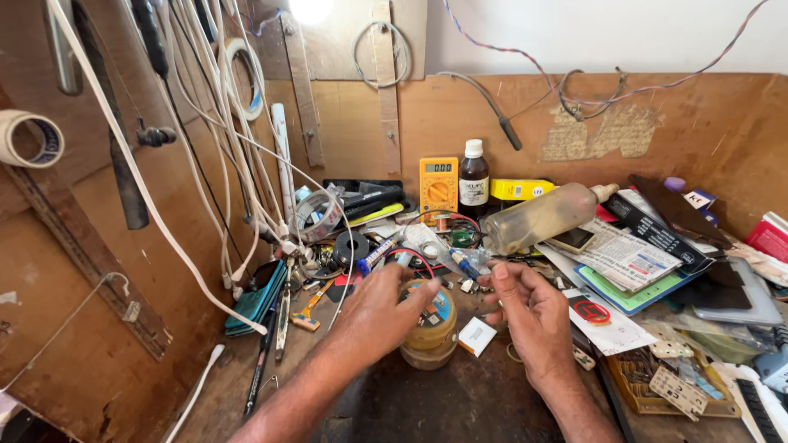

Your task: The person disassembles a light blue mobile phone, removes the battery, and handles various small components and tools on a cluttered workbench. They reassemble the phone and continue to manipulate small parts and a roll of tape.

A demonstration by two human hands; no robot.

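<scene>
1. At the far left a roll of pale tape (29, 139) hangs on the wooden side wall, and a bundle of white cables (209, 123) drapes down from the top towards the worktop (460, 402).
2. Below the cables lie a teal case (256, 299) and a black tape roll (351, 247), among small tools and clutter.
3. The left hand (379, 316) reaches in from the lower left and rests on top of a small round tin (430, 324); its fingers curl over the tin's lid (whether they grip it or merely touch it, I cannot tell).
4. The tin, yellowish with a blue-and-orange lid, stands on the worktop near the middle, between the two hands, with a small white card (476, 335) just beside it on the right.
5. Behind it, against the back board, stand a yellow multimeter (438, 185) and a dark brown bottle (474, 180) with a white cap.
6. The right hand (532, 316) hovers just right of the tin, fingers loosely bent and thumb drawn towards the fingertips; anything pinched there is too small to tell.
7. Further right a cloudy plastic bottle (542, 217) lies on its side over a heap of papers (628, 258), and a brown tray (657, 381) of small parts sits at the lower right.
</scene>
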